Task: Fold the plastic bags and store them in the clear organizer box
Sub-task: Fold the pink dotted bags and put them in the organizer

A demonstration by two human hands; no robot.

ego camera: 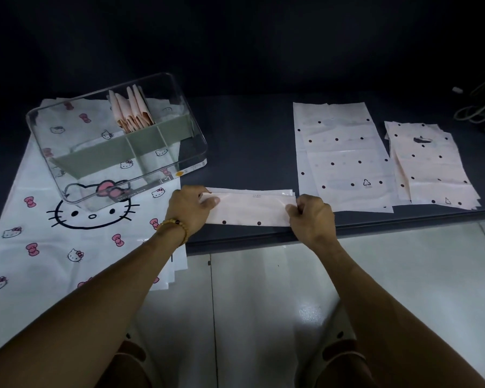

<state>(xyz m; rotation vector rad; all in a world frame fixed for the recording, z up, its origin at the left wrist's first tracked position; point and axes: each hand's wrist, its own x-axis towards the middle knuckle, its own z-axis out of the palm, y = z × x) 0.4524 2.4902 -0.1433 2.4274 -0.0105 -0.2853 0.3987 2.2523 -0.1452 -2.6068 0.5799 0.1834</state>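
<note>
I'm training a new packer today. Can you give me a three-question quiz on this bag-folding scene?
1. True or false: the box already holds folded bags.
2. Which hand wears the bracelet? A left, B right.
3. What do the left hand and right hand hold between them?

Key: 1 true; 2 A; 3 a dotted bag folded into a strip, one end in each hand.
</note>
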